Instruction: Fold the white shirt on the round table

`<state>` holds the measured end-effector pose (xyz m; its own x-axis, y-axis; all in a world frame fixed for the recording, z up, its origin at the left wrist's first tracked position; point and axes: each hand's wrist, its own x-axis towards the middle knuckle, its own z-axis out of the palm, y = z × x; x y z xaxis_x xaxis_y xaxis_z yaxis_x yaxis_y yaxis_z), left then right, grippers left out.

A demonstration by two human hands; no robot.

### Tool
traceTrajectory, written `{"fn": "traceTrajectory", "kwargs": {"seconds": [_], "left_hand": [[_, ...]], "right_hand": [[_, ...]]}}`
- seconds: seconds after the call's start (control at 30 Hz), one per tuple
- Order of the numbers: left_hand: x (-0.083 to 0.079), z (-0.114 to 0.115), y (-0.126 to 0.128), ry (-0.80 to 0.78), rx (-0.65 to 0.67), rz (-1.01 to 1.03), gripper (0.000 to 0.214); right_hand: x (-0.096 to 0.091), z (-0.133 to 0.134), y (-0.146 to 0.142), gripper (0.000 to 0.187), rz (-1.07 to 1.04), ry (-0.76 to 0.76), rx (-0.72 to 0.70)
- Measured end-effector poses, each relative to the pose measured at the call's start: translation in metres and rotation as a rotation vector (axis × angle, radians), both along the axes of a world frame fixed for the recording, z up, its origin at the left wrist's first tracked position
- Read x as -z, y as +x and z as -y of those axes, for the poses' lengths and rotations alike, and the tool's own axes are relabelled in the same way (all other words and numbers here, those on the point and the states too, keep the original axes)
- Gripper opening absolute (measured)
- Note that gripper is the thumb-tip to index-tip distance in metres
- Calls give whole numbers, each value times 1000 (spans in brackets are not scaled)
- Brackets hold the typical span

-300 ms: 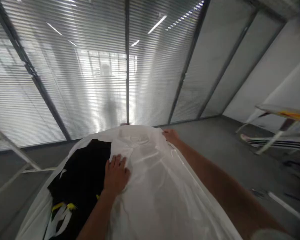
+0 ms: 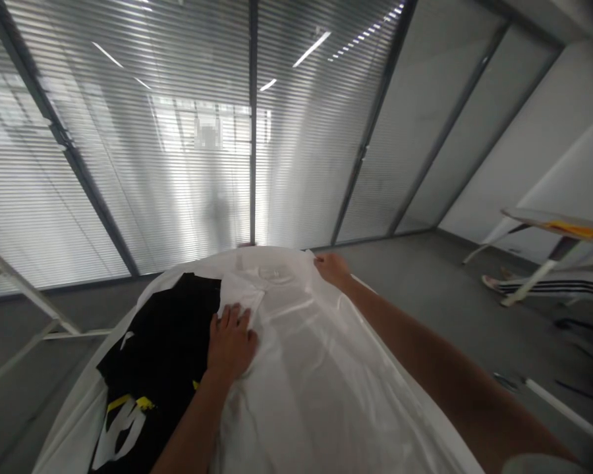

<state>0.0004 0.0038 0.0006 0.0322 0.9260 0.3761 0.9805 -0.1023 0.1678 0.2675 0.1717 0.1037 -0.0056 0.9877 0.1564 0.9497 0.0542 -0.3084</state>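
Observation:
A white shirt (image 2: 296,342) lies spread over a white-covered surface, its round neckline at the far end. My left hand (image 2: 231,343) rests flat on its left side just below the sleeve, fingers slightly spread. At the far right corner, my right hand (image 2: 332,268) pinches the edge of the white shirt, thumb and fingers closed on the fabric. Left of my left hand lies a black garment (image 2: 172,336) with white and yellow print, partly covered by my left forearm.
A white metal frame (image 2: 34,299) stands at the left. To the right is a table (image 2: 548,220) with a yellow-orange item (image 2: 580,229) on top, and a person's striped trouser leg (image 2: 563,287) beneath. A white bar (image 2: 563,411) lies on the floor. Blinds (image 2: 178,184) line the glass wall ahead.
My right hand has shifted slightly left with the shirt's edge in it. My left hand stays at nearly the same spot.

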Motion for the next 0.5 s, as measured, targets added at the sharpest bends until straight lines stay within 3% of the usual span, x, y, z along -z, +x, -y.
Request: {"fn": "traceTrajectory", "kwargs": {"seconds": [0.17, 0.27, 0.37, 0.5], "left_hand": [[-10, -9, -18, -39, 67, 261, 38], [-21, -15, -43, 76, 79, 446, 36], [-28, -17, -71, 178, -40, 435, 35], [-31, -16, -96, 136, -187, 445, 37]], "right_hand": [[-19, 13, -46, 34, 28, 39, -108], [-23, 21, -84, 32, 36, 38, -161], [-20, 31, -125, 31, 18, 17, -157], [-12, 45, -177, 31, 5, -11, -168]]}}
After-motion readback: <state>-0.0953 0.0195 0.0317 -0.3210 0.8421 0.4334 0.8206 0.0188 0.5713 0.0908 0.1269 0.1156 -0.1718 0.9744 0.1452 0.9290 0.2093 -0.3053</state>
